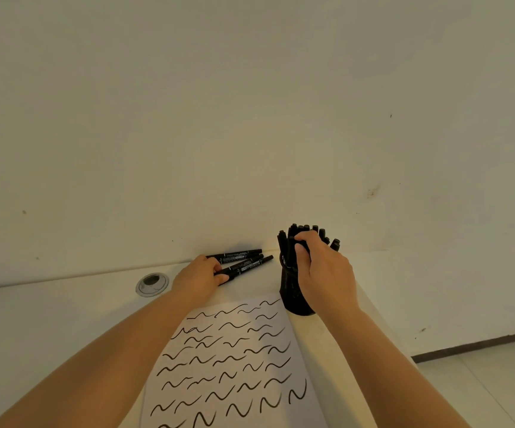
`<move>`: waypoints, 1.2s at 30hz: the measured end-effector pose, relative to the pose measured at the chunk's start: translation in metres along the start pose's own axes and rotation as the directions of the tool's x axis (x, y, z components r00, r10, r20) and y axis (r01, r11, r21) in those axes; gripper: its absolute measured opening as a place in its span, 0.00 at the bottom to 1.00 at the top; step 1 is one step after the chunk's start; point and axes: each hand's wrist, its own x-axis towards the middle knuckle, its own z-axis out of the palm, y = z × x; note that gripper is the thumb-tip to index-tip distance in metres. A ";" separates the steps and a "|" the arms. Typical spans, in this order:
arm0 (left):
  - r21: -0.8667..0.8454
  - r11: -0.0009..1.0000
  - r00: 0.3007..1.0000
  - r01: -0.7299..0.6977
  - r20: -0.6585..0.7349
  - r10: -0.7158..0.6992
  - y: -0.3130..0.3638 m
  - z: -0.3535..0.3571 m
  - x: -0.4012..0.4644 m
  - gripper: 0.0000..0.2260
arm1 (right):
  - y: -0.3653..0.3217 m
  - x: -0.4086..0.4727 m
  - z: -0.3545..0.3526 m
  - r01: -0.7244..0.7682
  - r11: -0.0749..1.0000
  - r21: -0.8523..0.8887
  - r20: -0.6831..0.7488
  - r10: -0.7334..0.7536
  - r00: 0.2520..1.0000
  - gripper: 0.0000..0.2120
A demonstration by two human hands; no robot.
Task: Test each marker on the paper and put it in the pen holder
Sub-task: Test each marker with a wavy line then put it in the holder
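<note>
Behind the pale desk (pixel 49 319) stands a bare cream wall, with a round cable grommet (pixel 152 284) set near the desk's back edge. I note the paper (pixel 234 366) lying between my forearms, covered with rows of black test squiggles, which suggests most of the testing is done. My right hand (pixel 324 273) is curled over the top of the black pen holder (pixel 294 291), fingers closed round a marker (pixel 290 251) among the many already standing there, evidently seating it. My left hand (pixel 199 278) reaches to the two loose markers (pixel 243 262) by the wall, fingertips pinching the nearer one's end, presumably the next to test.
</note>
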 end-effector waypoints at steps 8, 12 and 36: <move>-0.089 0.995 0.992 0.038 -0.119 -0.048 -0.001 0.001 -0.007 0.11 | -0.003 0.003 -0.004 -0.083 0.996 -0.029 0.106 0.086 0.991 0.16; -0.108 0.994 0.980 0.034 -0.192 -0.055 -0.004 -0.011 -0.017 0.13 | -0.018 -0.003 -0.017 -0.006 1.000 0.024 -0.038 0.007 0.999 0.13; -0.530 0.831 0.986 -0.169 -0.095 0.139 -0.024 -0.042 -0.252 0.09 | -0.140 -0.143 0.028 -0.529 0.642 0.555 0.500 0.251 0.829 0.14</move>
